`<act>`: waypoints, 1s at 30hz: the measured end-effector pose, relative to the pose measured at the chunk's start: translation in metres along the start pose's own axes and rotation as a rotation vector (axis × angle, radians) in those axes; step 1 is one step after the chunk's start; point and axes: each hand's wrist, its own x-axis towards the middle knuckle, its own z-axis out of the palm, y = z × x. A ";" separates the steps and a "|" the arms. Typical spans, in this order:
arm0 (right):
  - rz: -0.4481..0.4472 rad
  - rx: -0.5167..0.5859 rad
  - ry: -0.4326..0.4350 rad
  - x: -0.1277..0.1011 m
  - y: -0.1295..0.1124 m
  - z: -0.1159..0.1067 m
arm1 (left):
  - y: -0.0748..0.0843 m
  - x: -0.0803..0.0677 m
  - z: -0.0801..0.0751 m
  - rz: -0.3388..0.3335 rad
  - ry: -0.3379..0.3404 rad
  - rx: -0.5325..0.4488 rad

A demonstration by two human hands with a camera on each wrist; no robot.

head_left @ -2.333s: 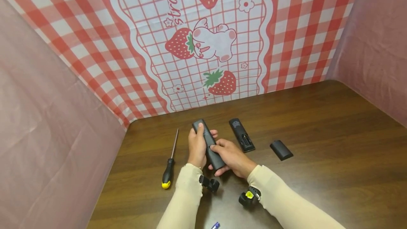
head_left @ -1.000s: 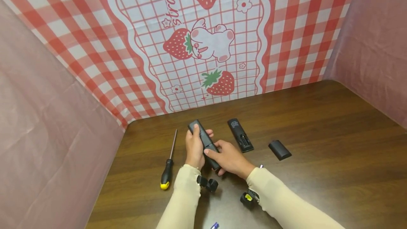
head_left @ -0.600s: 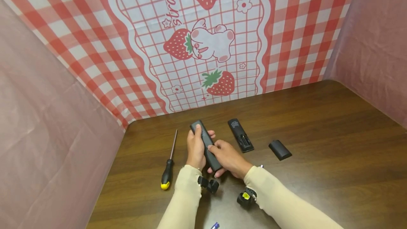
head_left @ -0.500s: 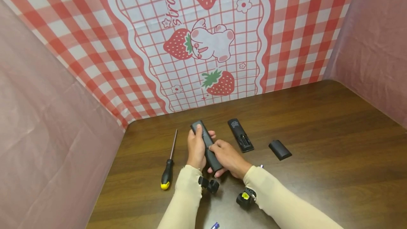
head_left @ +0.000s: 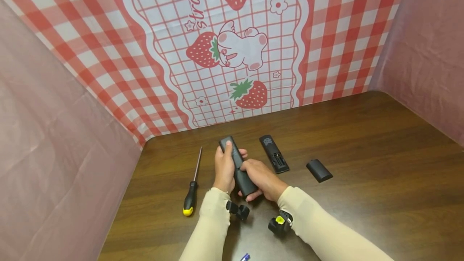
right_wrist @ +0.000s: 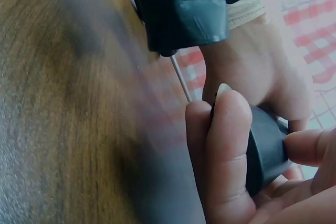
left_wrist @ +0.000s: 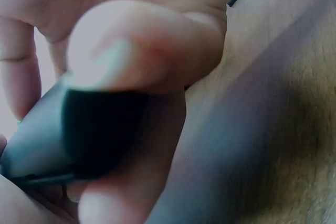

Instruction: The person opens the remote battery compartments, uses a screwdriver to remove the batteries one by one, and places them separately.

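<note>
Black remote (head_left: 237, 166) gripped by left hand (head_left: 223, 169) and right hand (head_left: 262, 178).

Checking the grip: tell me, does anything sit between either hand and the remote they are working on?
Nothing visible does. The left hand and right hand both grip the remote directly, fingers curled around its body.

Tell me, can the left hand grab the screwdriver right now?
Probably not yet. The left hand grips the black remote together with the right hand. The screwdriver lies close beside it on the table, nothing between, so letting go would free it.
</note>
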 end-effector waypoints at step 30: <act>-0.077 0.015 0.115 0.003 0.002 0.001 | 0.003 0.009 -0.007 0.006 0.089 -0.051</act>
